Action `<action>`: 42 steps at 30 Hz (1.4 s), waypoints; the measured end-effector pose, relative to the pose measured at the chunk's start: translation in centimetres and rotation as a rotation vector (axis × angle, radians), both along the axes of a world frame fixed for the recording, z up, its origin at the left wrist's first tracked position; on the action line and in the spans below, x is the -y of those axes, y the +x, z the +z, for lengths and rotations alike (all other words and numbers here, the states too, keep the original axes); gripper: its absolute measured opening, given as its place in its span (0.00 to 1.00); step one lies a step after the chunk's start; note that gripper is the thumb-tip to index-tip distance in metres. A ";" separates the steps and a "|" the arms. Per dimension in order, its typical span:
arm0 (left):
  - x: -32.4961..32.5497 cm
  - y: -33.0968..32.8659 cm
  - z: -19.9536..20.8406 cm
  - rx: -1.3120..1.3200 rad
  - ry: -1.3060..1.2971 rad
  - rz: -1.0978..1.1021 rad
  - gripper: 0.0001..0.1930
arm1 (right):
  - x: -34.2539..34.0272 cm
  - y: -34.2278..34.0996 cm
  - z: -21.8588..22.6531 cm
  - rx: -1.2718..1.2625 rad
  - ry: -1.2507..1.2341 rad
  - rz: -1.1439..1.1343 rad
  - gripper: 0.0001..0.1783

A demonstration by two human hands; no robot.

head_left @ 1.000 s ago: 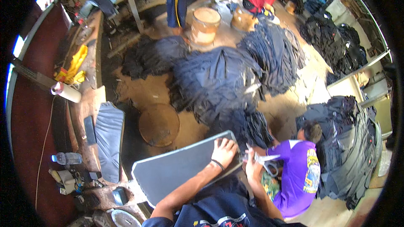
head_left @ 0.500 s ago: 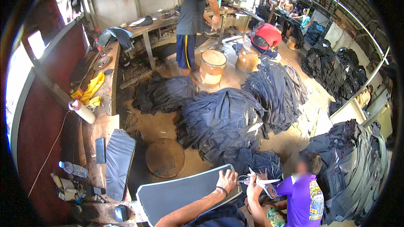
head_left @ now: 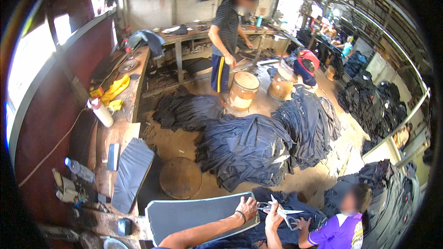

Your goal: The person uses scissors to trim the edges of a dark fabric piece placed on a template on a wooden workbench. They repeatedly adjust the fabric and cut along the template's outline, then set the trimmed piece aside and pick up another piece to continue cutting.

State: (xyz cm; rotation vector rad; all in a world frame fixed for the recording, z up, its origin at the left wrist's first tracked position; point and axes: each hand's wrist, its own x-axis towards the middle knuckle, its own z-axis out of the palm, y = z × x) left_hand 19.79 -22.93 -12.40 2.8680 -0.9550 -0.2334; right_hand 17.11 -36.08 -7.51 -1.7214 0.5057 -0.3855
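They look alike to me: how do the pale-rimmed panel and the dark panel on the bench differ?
The pale-rimmed panel looks flat and smooth; the bench panel looks wrinkled. The pale-rimmed panel lies mostly crosswise, under the left hand; the bench panel lies more lengthwise. Both are dark and long.

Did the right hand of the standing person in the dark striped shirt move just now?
Yes, downward: half a second ago that person's right hand showed well above the round tan drum; now it shows close to the rim.

Btm edge cuts purple shirt (head_left: 339, 233); bkgd ppl (head_left: 346, 48) too sm. for detail.
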 end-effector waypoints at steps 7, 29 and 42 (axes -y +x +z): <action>1.0 0.4 -1.8 0.034 0.060 -0.059 0.14 | -1.4 1.6 0.1 0.060 -0.116 0.113 0.24; 2.1 -0.4 -2.3 0.265 -0.341 0.225 0.21 | -27.7 11.3 6.8 -0.553 -0.144 1.507 0.16; -8.2 0.2 -3.0 0.261 -0.706 0.285 0.19 | -62.7 2.6 -0.5 -0.420 -0.340 2.252 0.18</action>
